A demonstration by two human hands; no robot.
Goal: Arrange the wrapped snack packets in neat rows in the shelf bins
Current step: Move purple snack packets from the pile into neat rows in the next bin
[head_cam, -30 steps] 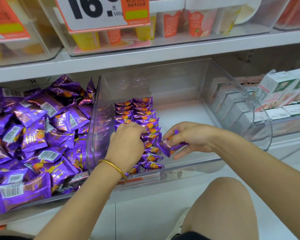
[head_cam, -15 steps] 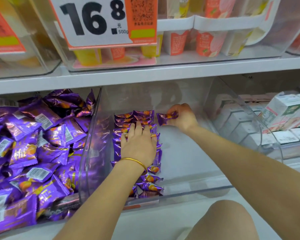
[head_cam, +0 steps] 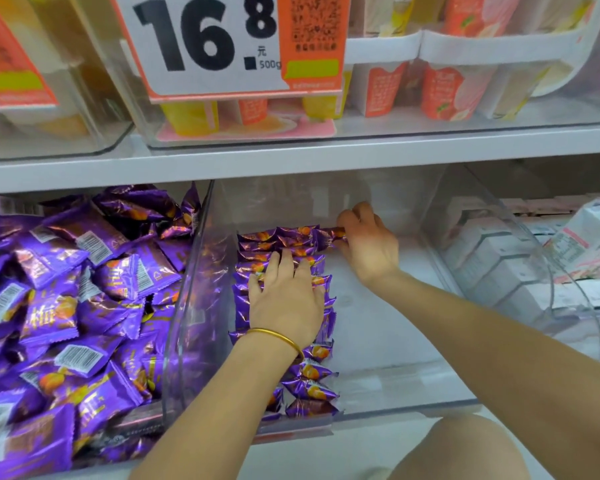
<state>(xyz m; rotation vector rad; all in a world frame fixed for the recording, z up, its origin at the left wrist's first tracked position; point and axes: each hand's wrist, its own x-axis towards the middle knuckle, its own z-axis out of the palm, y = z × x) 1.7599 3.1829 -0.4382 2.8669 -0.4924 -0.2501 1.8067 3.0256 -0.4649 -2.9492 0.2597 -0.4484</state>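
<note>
A white price sign (head_cam: pixel 201 43) reading 16.8 hangs at the far top, an orange panel (head_cam: pixel 312 36) on its right edge. Behind it stand yellow cups (head_cam: pixel 191 117), and orange-and-white cups (head_cam: pixel 440 90) to the right, above a grey shelf board (head_cam: pixel 326 157). White cartons (head_cam: pixel 499 268) are stacked at right.

Glossy foil packets (head_cam: pixel 305 389), clear plastic bin (head_cam: pixel 430 407)

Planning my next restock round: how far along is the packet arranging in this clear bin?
Done: neat rows of purple wrapped snack packets line the left side of the clear plastic bin. In hand: the left hand presses flat on them while the right hand pinches one more purple packet at the back. Left: most of the bin floor is bare, and a loose pile of purple packets lies beside it.
</note>
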